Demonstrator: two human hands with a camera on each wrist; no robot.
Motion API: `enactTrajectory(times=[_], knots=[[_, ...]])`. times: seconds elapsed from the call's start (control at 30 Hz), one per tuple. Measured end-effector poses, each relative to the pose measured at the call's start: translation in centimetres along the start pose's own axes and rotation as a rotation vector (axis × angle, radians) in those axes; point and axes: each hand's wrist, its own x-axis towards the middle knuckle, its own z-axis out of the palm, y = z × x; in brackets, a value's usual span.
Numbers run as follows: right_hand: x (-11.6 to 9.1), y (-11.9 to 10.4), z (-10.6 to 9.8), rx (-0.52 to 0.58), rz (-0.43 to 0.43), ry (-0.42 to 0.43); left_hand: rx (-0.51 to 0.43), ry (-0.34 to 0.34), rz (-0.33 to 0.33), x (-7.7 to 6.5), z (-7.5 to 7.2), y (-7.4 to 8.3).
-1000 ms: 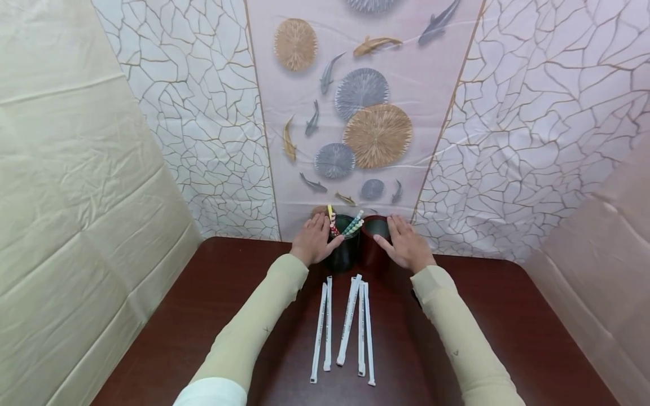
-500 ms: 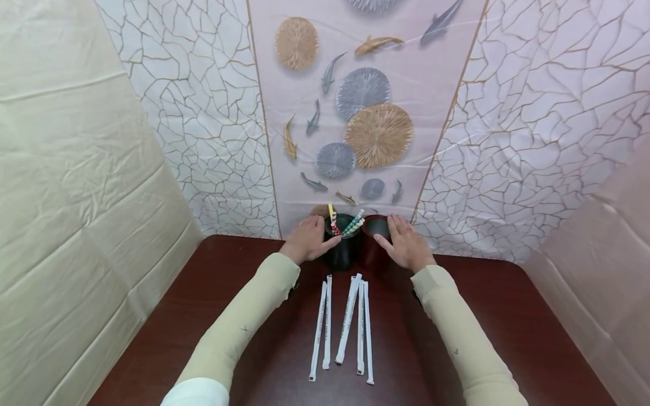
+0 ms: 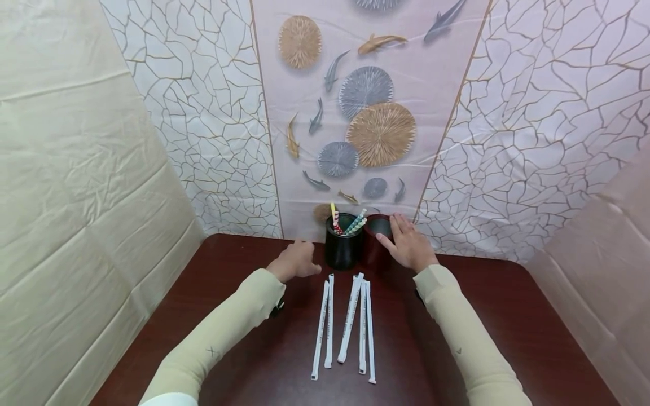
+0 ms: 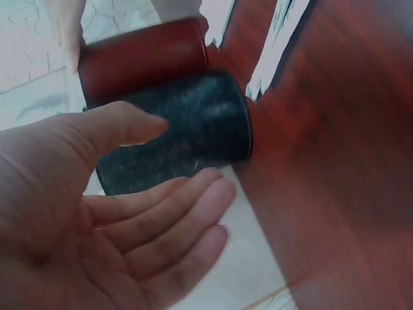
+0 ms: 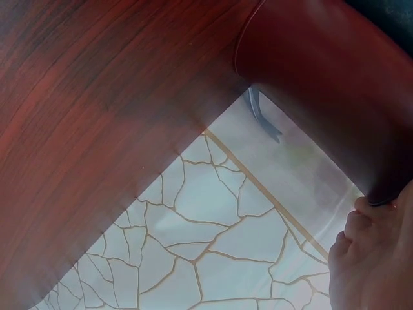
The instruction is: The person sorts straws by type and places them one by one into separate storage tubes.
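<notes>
My left hand (image 3: 294, 260) is left of the black cup (image 3: 342, 252), apart from it, its fingers relaxed and holding nothing. The left wrist view shows its thumb and fingers (image 4: 187, 223) spread in front of the cup's side. Colourful striped sticks like paper straws (image 3: 354, 224) lean inside the black cup. Beside that cup, on its right, stands a dark red cup (image 3: 374, 255). My right hand (image 3: 410, 248) rests its extended fingers and thumb at the red cup's rim; in the right wrist view fingertips (image 5: 361, 226) show right at that rim.
Several slim white paper-wrapped sticks (image 3: 348, 318) with small print lie on the dark red-brown table (image 3: 213, 293) in front of the cups. A patterned cloth backdrop (image 3: 218, 129) rises just behind the cups, with a cream cloth (image 3: 76, 197) along the left side.
My left hand has come off the black cup's rim and moved left and toward me. My right hand stays at the red cup. The cups keep their places.
</notes>
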Motion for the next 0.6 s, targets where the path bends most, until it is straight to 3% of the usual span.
enactTrajectory(times=[0.23,0.6], knots=[[-0.1,0.2,0.2,0.008,0.005,-0.005,-0.112,-0.155,-0.115,-1.0,2.5,0.1],[-0.1,0.1,0.0,0.008,-0.001,0.014,-0.207,-0.16,-0.087,-2.3,5.7,0.8]])
